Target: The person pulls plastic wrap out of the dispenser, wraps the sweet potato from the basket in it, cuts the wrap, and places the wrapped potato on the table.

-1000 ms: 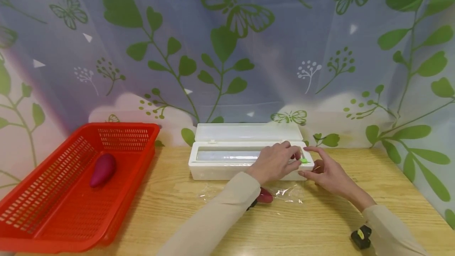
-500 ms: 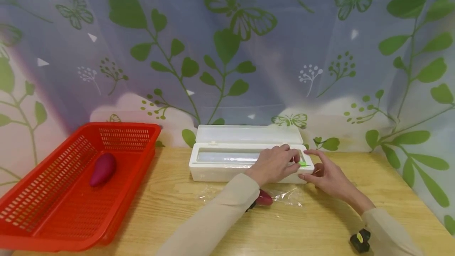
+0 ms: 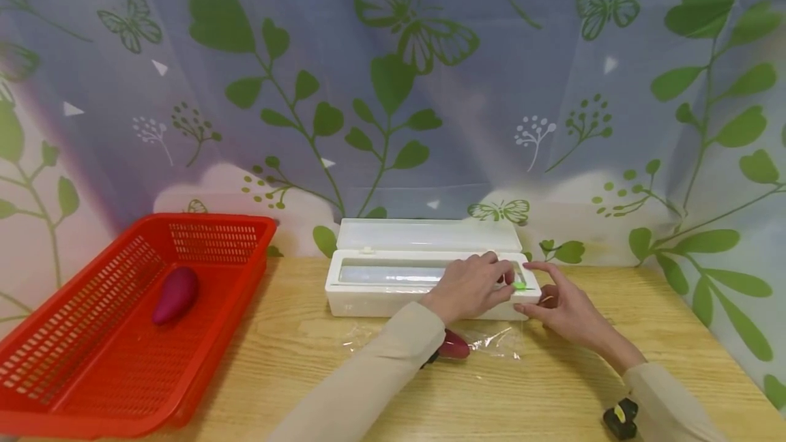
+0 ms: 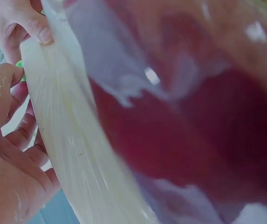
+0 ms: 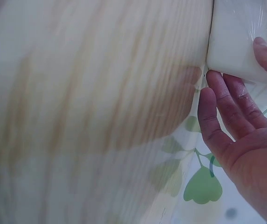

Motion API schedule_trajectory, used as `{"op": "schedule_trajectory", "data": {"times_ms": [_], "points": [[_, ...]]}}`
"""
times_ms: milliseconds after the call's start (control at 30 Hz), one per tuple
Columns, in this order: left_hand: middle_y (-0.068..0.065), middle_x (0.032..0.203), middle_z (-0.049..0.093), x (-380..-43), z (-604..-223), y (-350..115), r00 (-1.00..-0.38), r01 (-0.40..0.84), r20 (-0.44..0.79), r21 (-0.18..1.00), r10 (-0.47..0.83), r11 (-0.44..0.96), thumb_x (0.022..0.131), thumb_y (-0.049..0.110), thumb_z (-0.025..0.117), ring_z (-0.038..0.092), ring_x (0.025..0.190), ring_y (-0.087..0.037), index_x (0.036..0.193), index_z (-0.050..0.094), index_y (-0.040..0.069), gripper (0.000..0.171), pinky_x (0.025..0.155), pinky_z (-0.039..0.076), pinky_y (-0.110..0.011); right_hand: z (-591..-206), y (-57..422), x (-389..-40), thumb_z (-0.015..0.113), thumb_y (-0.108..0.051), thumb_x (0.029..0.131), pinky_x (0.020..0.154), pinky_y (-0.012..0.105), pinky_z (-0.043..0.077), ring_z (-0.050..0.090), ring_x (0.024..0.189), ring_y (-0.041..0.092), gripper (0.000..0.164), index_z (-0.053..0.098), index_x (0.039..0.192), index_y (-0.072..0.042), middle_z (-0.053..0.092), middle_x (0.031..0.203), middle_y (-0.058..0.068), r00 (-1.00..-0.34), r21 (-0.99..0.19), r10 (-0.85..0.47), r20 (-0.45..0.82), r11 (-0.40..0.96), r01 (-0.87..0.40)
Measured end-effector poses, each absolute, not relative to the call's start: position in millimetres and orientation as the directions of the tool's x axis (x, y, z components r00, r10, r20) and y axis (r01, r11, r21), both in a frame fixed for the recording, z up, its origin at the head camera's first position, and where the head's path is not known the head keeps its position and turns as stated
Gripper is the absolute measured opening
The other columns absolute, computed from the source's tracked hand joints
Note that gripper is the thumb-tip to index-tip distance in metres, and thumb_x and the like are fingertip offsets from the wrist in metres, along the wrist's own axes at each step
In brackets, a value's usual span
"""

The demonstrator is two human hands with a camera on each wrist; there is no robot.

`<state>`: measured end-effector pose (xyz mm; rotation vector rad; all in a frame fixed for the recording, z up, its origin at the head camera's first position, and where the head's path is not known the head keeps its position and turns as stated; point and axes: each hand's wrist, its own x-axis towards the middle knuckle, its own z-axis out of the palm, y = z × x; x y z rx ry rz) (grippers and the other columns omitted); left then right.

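Observation:
A white cling film dispenser [image 3: 374, 302] stands on the table with its lid [image 3: 430, 234] raised at the back. At its right end my left hand [image 3: 469, 285] pinches the small green slide cutter [image 3: 519, 286]. My right hand [image 3: 563, 304] holds the dispenser's right end, thumb on the front and index finger on top. Clear film [image 3: 500, 341] hangs over the front onto the table. Beneath the left wrist lies a purple-red, sweet-potato-like vegetable [image 3: 456, 344], partly hidden; it looms large through film [image 4: 142, 135] in the left wrist view.
A red plastic basket [image 3: 202, 360] stands on the left, holding another purple-red vegetable [image 3: 176, 295]. The wooden table [image 3: 503, 401] ends at a patterned curtain [image 3: 295, 87] close behind the dispenser.
The green cutter and my left fingers have shifted very slightly left. The right hand keeps its hold on the dispenser. The head view has tilted a little.

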<state>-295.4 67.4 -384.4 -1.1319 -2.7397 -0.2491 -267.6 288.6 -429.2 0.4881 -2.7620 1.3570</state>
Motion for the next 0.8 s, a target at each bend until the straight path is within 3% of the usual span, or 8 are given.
{"op": "schedule_trajectory", "data": {"times_ms": [533, 800], "points": [[0.006, 0.102, 0.064, -293.6, -385.9, 45.8, -0.704, 0.704, 0.252, 0.125, 0.664, 0.7, 0.101, 0.035, 0.057, 0.056, 0.078, -0.008, 0.11, 0.069, 0.025, 0.018, 0.061, 0.045, -0.021, -432.4, 288.8, -267.4, 0.077, -0.014, 0.092, 0.051, 0.027, 0.049, 0.063, 0.066, 0.015, 0.075, 0.033, 0.152, -0.01, 0.069, 0.084, 0.014, -0.953, -0.768, -0.259, 0.159, 0.574, -0.284], [0.007, 0.107, 0.068, -296.1, -390.0, 46.6, -0.617, 0.78, 0.34, 0.139, 0.71, 0.611, 0.099, 0.022, 0.062, 0.063, 0.083, -0.006, 0.123, 0.07, 0.024, 0.025, 0.064, 0.045, -0.015, -431.7, 286.6, -267.8, 0.076, -0.011, 0.092, 0.05, 0.028, 0.049, 0.064, 0.067, 0.014, 0.074, 0.033, 0.152, -0.01, 0.071, 0.087, 0.016, -0.944, -0.766, -0.274, 0.186, 0.561, -0.313]]}}
